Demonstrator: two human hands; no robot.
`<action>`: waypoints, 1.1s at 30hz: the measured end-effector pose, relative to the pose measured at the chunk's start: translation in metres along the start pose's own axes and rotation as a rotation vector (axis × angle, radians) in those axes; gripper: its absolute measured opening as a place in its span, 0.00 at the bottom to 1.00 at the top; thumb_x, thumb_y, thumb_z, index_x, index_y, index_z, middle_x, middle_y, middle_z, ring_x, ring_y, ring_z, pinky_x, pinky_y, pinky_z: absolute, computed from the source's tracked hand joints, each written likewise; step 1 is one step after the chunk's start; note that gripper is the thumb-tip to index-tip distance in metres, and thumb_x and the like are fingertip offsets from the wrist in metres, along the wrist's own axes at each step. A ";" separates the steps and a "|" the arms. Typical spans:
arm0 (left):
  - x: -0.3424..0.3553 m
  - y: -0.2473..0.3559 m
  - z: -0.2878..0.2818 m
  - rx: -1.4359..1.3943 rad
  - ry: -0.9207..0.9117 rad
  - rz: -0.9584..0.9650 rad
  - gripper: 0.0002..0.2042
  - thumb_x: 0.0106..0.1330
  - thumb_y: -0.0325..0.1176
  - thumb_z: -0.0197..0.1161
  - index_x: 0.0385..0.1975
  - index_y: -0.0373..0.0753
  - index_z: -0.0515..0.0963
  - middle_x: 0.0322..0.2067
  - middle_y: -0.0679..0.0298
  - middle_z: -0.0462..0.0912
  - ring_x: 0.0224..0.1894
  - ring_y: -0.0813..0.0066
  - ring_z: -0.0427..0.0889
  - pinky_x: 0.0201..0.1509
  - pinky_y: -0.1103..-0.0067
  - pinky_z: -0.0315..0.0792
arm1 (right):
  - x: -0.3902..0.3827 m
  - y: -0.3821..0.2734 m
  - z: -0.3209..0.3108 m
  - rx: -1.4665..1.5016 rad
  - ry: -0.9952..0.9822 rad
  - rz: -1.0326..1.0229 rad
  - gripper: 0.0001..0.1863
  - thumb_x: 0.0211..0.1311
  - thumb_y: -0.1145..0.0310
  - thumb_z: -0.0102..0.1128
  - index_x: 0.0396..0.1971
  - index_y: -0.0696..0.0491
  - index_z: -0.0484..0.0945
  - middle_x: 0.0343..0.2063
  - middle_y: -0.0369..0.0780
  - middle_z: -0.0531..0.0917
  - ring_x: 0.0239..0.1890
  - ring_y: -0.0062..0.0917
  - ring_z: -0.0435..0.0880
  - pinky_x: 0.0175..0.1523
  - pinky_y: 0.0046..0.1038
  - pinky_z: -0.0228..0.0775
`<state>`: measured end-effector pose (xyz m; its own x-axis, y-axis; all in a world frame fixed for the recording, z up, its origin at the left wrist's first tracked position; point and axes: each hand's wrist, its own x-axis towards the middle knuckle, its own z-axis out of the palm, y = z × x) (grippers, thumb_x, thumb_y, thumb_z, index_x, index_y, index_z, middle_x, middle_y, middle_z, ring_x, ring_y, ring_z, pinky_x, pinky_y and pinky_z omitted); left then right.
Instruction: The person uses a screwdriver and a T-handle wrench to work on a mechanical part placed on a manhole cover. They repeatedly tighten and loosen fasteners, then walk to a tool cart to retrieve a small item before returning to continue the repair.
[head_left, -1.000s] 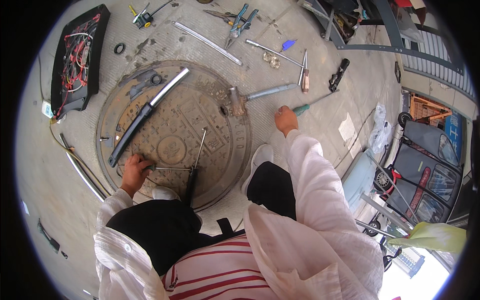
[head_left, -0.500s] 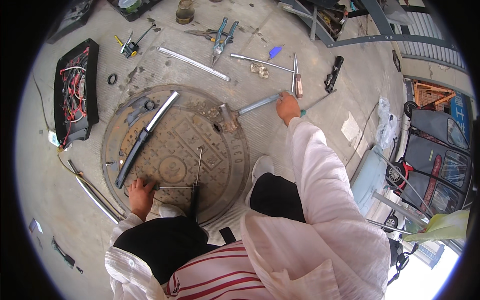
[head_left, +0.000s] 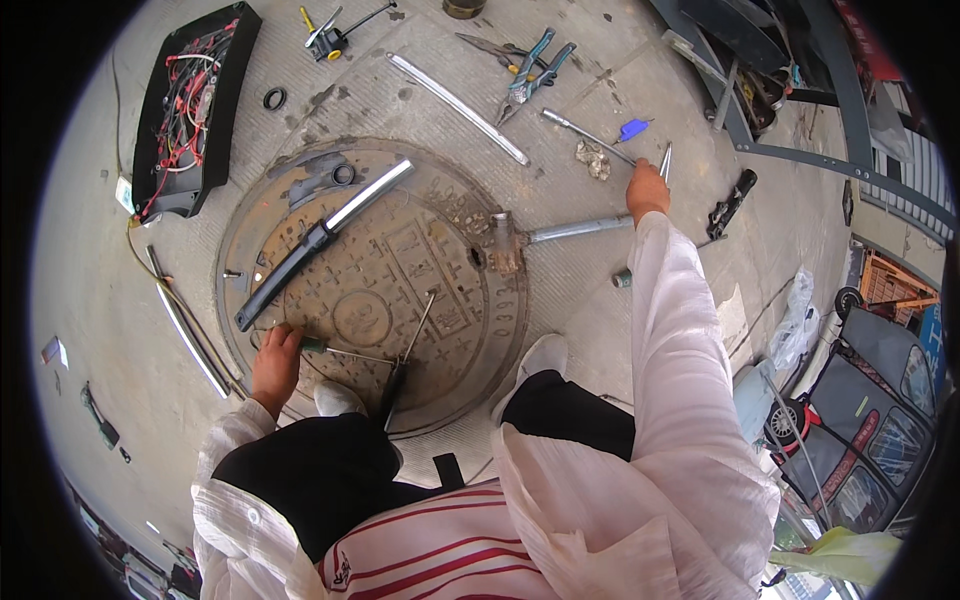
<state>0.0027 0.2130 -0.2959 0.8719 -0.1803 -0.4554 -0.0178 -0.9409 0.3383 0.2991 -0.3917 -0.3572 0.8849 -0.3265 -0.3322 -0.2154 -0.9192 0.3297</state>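
My left hand point(head_left: 277, 362) is closed at the near left edge of the round manhole cover point(head_left: 480, 365). Its fingertips are on the end of a green-handled screwdriver point(head_left: 352, 354). The shaft reaches a black-handled screwdriver point(head_left: 397, 385) lying on the cover. A tube, half black and half chrome point(head_left: 322, 237), lies across the cover. With its fingers curled, my right hand point(head_left: 648, 192) is down at the far end of a T-handle socket wrench point(head_left: 590, 137). It hides what it grips. A thin metal blade point(head_left: 667, 160) shows beyond it. Next to its wrist ends the grey handle of a hammer point(head_left: 575, 231).
Blue-handled snips point(head_left: 535, 80), a chrome bar point(head_left: 455, 105) and a blue tag point(head_left: 633, 129) lie beyond the cover. A black tray of wires point(head_left: 190, 110) is at far left. A black tube-like part point(head_left: 733, 203) lies right, near a metal frame point(head_left: 800, 155) and a parked vehicle point(head_left: 860, 420).
My right hand has left the hammer's handle and moved outward to the socket wrench's end, covering a screwdriver's handle there. The view has turned slightly. My left hand stays by the green-handled screwdriver.
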 end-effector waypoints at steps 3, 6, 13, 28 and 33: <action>0.000 -0.002 -0.005 -0.027 -0.049 -0.011 0.16 0.59 0.23 0.56 0.48 0.41 0.77 0.48 0.60 0.75 0.52 0.55 0.74 0.53 0.67 0.73 | 0.010 -0.003 0.005 -0.038 0.037 -0.016 0.11 0.68 0.70 0.45 0.47 0.49 0.74 0.49 0.43 0.80 0.51 0.39 0.81 0.51 0.40 0.76; -0.003 -0.003 -0.006 -0.022 -0.056 0.001 0.17 0.58 0.23 0.56 0.48 0.41 0.77 0.50 0.60 0.75 0.52 0.56 0.74 0.53 0.68 0.74 | 0.019 -0.008 0.005 -0.110 0.063 -0.047 0.10 0.68 0.70 0.46 0.45 0.49 0.74 0.47 0.42 0.81 0.50 0.39 0.82 0.48 0.39 0.78; -0.007 -0.003 -0.010 -0.031 -0.070 0.014 0.17 0.56 0.24 0.59 0.47 0.43 0.79 0.49 0.59 0.74 0.54 0.57 0.74 0.54 0.68 0.74 | 0.028 0.001 -0.006 -0.217 0.099 -0.276 0.08 0.65 0.68 0.51 0.41 0.48 0.75 0.39 0.44 0.82 0.44 0.41 0.83 0.45 0.41 0.78; 0.003 -0.035 0.023 -0.123 0.062 0.207 0.13 0.48 0.30 0.70 0.36 0.47 0.83 0.39 0.63 0.75 0.49 0.59 0.72 0.55 0.67 0.67 | -0.190 -0.020 -0.235 0.050 -0.002 -0.845 0.14 0.61 0.71 0.56 0.47 0.44 0.79 0.26 0.41 0.81 0.30 0.39 0.83 0.35 0.38 0.74; 0.003 -0.039 0.023 -0.167 0.113 0.242 0.13 0.48 0.30 0.70 0.36 0.47 0.83 0.38 0.63 0.75 0.49 0.60 0.72 0.55 0.67 0.67 | -0.262 -0.099 -0.307 -0.316 -0.029 -1.083 0.14 0.54 0.75 0.58 0.40 0.47 0.83 0.24 0.40 0.81 0.25 0.36 0.83 0.29 0.33 0.75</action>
<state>-0.0050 0.2423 -0.3296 0.9011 -0.3515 -0.2540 -0.1591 -0.8128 0.5604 0.2154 -0.1479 -0.0311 0.5315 0.6002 -0.5977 0.7775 -0.6257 0.0631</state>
